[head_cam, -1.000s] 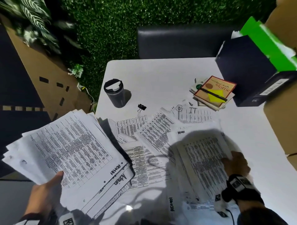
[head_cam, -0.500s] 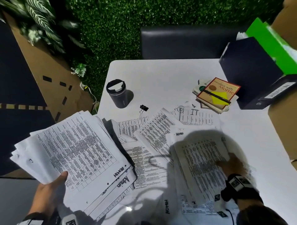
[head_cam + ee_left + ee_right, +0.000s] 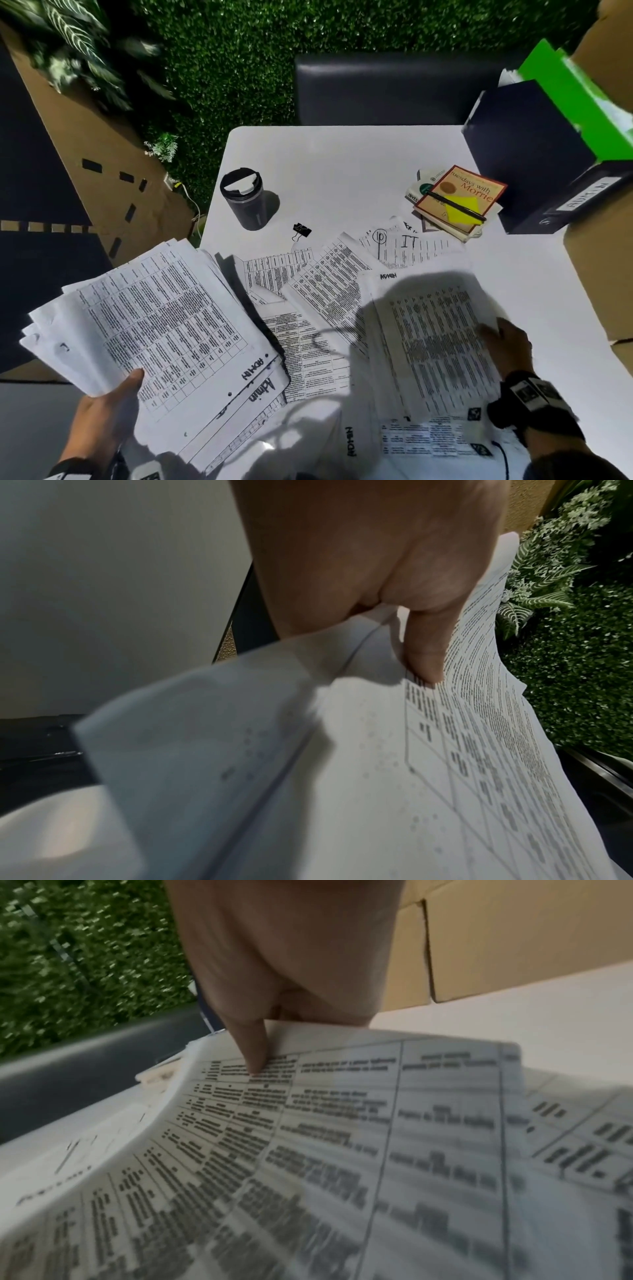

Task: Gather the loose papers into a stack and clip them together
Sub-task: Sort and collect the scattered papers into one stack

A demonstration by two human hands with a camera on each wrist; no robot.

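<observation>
My left hand (image 3: pixel 102 411) holds a thick stack of printed papers (image 3: pixel 154 318) up off the table's left edge, thumb (image 3: pixel 424 653) pressed on the top sheet (image 3: pixel 445 777). My right hand (image 3: pixel 507 342) pinches the right edge of a printed sheet (image 3: pixel 435 342) lifted off the table, thumb (image 3: pixel 250 1047) on top of the sheet (image 3: pixel 308 1150). Several loose printed papers (image 3: pixel 318 284) lie spread over the white table (image 3: pixel 342 164) between both hands. A black binder clip (image 3: pixel 301 230) lies on the table behind the papers.
A dark travel mug (image 3: pixel 245 198) stands at the table's left. Books with a pen and yellow note (image 3: pixel 459 202) lie at the right, beside a dark box file (image 3: pixel 534 154) with green folders. A cardboard box (image 3: pixel 603 260) borders the right edge. A black chair (image 3: pixel 394 89) stands behind.
My right hand has taken the edge of the sheet and raised it from the table. The left hand's stack has stayed almost still.
</observation>
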